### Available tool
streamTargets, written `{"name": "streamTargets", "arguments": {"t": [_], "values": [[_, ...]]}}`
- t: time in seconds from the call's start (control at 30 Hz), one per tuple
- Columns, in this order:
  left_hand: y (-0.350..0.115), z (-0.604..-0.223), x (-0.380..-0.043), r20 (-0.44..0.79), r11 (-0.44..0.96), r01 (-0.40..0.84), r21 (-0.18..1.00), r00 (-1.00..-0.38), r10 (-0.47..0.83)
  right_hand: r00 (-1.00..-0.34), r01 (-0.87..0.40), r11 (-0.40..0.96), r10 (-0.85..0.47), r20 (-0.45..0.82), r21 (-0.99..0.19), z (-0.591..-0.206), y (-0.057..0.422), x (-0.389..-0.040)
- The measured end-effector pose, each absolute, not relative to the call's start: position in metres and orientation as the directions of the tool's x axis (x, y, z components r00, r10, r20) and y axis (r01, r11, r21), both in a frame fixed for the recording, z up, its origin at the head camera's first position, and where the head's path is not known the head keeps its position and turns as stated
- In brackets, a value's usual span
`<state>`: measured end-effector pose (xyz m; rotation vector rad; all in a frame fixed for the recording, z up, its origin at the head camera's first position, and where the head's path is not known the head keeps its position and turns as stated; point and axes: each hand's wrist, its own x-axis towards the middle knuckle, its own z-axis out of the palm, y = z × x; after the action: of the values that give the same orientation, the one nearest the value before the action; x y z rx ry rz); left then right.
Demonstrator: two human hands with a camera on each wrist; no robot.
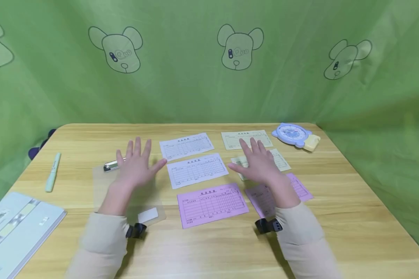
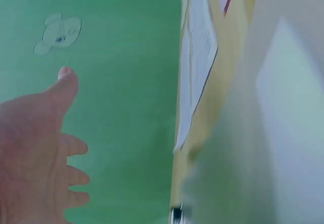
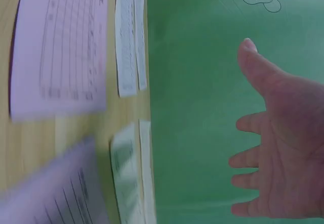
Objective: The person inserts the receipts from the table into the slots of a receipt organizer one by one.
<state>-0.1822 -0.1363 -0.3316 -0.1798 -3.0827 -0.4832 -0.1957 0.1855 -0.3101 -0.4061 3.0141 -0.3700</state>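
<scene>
My left hand [image 1: 134, 166] hovers above a translucent clipboard [image 1: 103, 190] with a metal clip, fingers spread and nothing held. My right hand [image 1: 260, 164], also spread and holding nothing, is over the right column of printed forms. That column has a pale yellow form [image 1: 247, 140] at the back, another pale form [image 1: 281, 159] partly covered by the hand, and a pink form [image 1: 300, 186] partly behind the wrist. Between the hands lie two white forms, a back one [image 1: 186, 146] and a middle one [image 1: 197, 170], with a pink form [image 1: 213, 205] in front.
A pale green highlighter [image 1: 53, 172] lies at the left, behind a light blue folder [image 1: 24, 228]. At the back right a blue clock-shaped item [image 1: 292, 134] touches a cream block [image 1: 312, 143]. A small white piece [image 1: 148, 215] rests on the clipboard. Green curtain [image 1: 181, 93] hangs behind the table.
</scene>
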Motion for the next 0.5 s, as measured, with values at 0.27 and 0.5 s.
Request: {"name": "streamTargets", "arguments": {"t": [0.27, 0.5], "values": [[-0.182, -0.324, -0.177, 0.074, 0.923, 0.076, 0.378, -0.996, 0.052, -0.958, -0.28, 0.902, -0.283, 0.039, -0.328, -0.309, 0.223, -0.188], [-0.222, -0.337, -0.172, 0.079, 0.865, 0.034, 0.501, -0.997, -0.007, -0.954, -0.288, 0.79, -0.284, 0.093, -0.541, -0.319, 0.272, -0.179]]}}
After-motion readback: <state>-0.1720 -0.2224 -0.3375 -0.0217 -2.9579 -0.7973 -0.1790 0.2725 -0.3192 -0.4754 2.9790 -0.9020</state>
